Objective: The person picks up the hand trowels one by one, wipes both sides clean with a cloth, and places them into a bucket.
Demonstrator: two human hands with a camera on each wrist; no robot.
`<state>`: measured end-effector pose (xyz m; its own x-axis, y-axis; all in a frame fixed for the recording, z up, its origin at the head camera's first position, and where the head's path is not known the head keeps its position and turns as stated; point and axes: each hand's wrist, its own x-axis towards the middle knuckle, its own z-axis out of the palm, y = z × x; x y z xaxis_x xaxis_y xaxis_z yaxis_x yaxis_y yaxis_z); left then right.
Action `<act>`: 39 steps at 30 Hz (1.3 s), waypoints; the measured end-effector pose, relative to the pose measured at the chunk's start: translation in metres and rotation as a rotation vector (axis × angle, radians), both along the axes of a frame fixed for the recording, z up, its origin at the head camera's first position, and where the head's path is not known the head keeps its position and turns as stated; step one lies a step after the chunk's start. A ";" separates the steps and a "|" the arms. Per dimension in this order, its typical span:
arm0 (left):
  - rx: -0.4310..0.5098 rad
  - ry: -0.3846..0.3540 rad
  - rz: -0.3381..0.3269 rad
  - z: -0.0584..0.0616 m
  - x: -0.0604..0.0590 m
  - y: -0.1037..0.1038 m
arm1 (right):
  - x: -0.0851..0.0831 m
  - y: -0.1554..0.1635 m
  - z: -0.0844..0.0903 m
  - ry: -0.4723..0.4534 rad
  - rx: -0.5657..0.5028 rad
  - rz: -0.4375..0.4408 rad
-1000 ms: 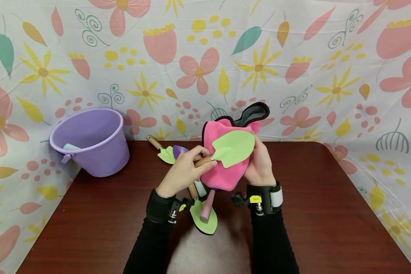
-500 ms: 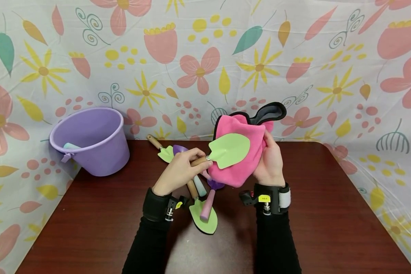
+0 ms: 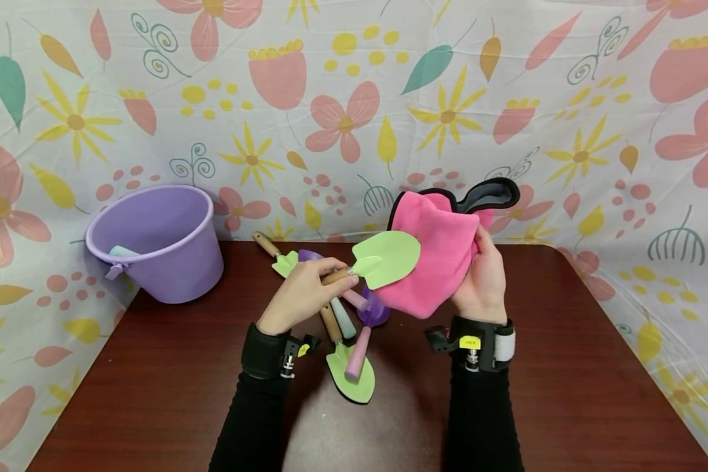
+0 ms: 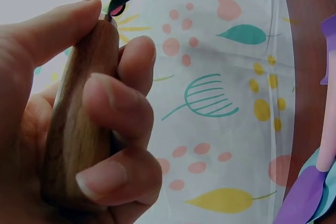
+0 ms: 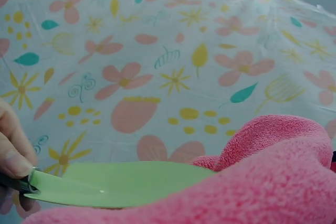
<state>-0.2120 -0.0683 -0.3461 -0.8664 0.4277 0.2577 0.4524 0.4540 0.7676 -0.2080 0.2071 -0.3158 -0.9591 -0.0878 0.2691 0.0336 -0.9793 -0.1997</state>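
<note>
Gripping the wooden handle, your left hand (image 3: 304,293) has its fingers curled tight round the green trowel (image 3: 383,259), whose blade lies against the pink cloth (image 3: 439,262). Your right hand (image 3: 485,280) clutches that cloth bunched in curled fingers, raised above the table (image 3: 566,367), just over the pile of tools (image 3: 348,328).

No legible text anywhere

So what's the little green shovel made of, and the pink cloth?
Green-bladed trowel: smooth, matte painted blade, probably metal; its handle shows brown wood grain. Fluffy pink cloth: soft fleece or microfibre, judging by its fuzzy nap.
</note>
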 end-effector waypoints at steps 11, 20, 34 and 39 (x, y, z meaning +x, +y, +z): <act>0.080 0.044 0.080 0.001 0.000 -0.004 | -0.002 0.005 -0.006 -0.093 -0.049 0.102; 0.178 0.036 0.026 0.004 0.006 0.004 | -0.001 -0.013 -0.009 -0.177 -0.032 0.283; 0.133 -0.049 -0.073 0.004 0.007 0.011 | 0.002 -0.031 -0.007 -0.040 -0.166 0.459; 0.100 -0.070 -0.076 0.004 0.005 0.009 | 0.002 -0.025 -0.006 -0.036 -0.167 0.408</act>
